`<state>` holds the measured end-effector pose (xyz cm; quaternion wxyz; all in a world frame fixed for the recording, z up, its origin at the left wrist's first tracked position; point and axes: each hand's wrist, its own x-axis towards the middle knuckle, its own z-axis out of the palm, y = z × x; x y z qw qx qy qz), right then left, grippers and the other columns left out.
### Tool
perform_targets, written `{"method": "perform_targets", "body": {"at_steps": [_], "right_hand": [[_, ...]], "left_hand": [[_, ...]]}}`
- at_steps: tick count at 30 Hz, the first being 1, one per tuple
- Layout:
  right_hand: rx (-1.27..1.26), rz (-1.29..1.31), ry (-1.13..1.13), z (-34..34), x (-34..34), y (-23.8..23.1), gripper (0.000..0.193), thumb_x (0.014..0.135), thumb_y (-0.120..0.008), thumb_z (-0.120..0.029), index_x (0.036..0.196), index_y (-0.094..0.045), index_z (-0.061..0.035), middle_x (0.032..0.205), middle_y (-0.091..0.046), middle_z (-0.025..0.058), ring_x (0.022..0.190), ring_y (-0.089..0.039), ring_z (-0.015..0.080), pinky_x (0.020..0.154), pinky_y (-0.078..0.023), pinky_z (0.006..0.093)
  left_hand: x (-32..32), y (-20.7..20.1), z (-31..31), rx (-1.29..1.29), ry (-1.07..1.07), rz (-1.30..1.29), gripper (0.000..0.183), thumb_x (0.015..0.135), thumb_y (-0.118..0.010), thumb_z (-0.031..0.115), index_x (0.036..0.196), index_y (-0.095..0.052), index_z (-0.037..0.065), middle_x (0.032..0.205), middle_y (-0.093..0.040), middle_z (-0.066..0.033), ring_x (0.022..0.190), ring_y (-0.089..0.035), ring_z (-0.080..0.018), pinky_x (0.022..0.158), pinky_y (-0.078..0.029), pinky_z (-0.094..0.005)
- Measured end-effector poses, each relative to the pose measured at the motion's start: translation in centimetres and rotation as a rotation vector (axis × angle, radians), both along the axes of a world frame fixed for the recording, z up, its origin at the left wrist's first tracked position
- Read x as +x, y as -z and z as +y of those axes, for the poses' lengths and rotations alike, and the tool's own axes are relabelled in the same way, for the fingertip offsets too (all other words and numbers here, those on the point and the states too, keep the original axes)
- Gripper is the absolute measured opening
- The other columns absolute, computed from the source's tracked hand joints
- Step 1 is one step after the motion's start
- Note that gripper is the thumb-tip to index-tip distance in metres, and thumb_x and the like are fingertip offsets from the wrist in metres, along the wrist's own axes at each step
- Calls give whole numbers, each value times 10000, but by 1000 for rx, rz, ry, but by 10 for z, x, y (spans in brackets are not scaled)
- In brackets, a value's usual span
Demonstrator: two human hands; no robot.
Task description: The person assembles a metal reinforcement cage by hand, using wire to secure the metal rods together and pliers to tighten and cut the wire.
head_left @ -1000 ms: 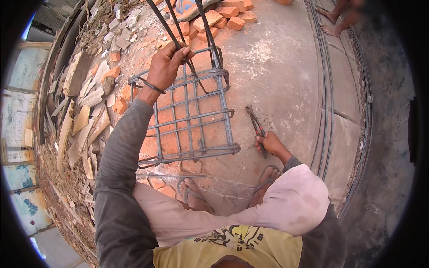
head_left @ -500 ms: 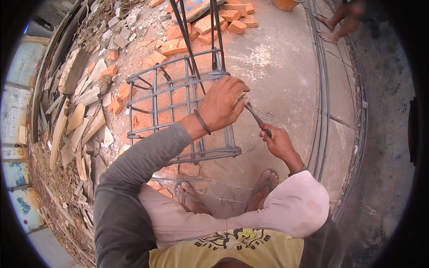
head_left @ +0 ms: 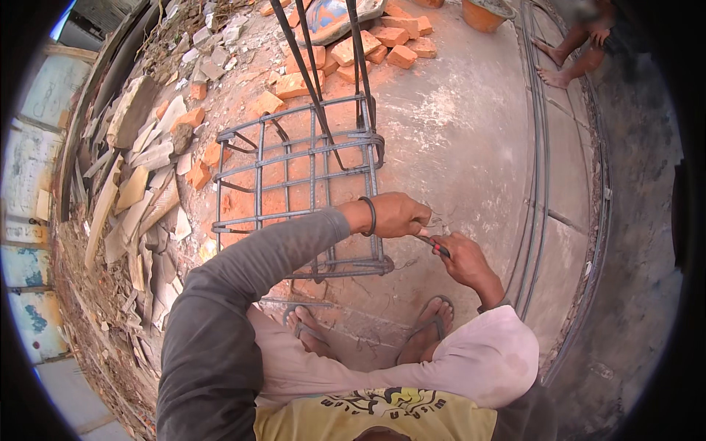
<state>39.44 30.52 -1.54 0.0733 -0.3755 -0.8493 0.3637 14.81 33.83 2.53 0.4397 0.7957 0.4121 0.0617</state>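
A rebar cage [head_left: 256,180] of crossed grey bars stands in front of me. My left hand [head_left: 397,214], a dark band at its wrist, is just beyond the cage's near right corner. Its fingers are pinched together, and strands of thin wire [head_left: 438,220] stick out by the fingertips. To the right of it, my right hand [head_left: 468,262] is closed around the black and red handles of a pair of pliers [head_left: 437,247]. The jaws point toward my left fingertips, which partly cover them. Whether the jaws grip the wire cannot be made out.
Tall upright bars [head_left: 358,66] rise from the cage's far end. Orange bricks [head_left: 390,37] lie beyond it, with broken rubble [head_left: 143,158] to the left. Long bars [head_left: 540,169] run along the right. A bucket [head_left: 485,13] and another person's bare feet [head_left: 553,66] are at the far right.
My left hand has come away from the cage's far right corner, moving nearer to me. The right hand and pliers have shifted slightly nearer and right. The view has tilted a little.
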Motion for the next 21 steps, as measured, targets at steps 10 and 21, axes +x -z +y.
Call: {"method": "perform_targets", "body": {"at_steps": [10,21], "right_hand": [[-922,60,274,8,16,47,302,888,-617,-124,1174,-582,-34,794,-571,64,777,-588,181,714,-477,369],[-35,27,320,22,-10,78,553,900,-638,-257,1358,-454,-7,1299,-507,220,1145,-552,328,912,-485,412]], "left_hand": [[-18,16,17,-181,-900,-528,358,998,-526,272,1143,-620,-42,873,-704,-136,791,-700,-175,667,-536,-258],[-22,-21,-3,-506,-689,-524,368,985,-554,295,1135,-642,-29,897,-707,-132,776,-698,-170,647,-517,-246]]}}
